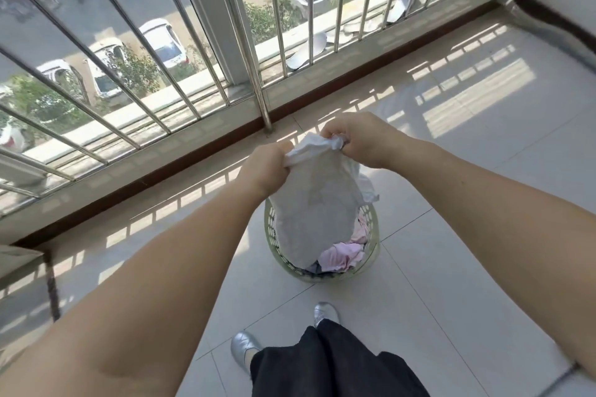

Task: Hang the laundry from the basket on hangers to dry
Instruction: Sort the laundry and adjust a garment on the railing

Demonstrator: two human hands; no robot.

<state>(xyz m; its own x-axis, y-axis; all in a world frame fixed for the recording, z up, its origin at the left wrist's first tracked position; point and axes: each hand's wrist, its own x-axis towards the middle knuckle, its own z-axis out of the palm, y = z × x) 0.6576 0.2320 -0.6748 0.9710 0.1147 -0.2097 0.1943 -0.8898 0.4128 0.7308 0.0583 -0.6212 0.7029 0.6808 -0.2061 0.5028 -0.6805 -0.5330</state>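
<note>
A pale grey-white garment [317,203] hangs between my two hands above a round light-green laundry basket [371,263] on the tiled floor. My left hand [264,171] grips the garment's upper left edge. My right hand [361,138] grips its upper right edge, bunched in the fingers. The garment's lower end reaches into the basket and hides part of it. Pink clothing [342,256] and some darker pieces lie inside the basket. No hanger is in view.
A metal railing [258,74] with glass runs along the balcony's far side, above a dark skirting strip. My feet in silver shoes [245,348] stand just behind the basket. A stand's thin dark leg [53,293] is at the left edge.
</note>
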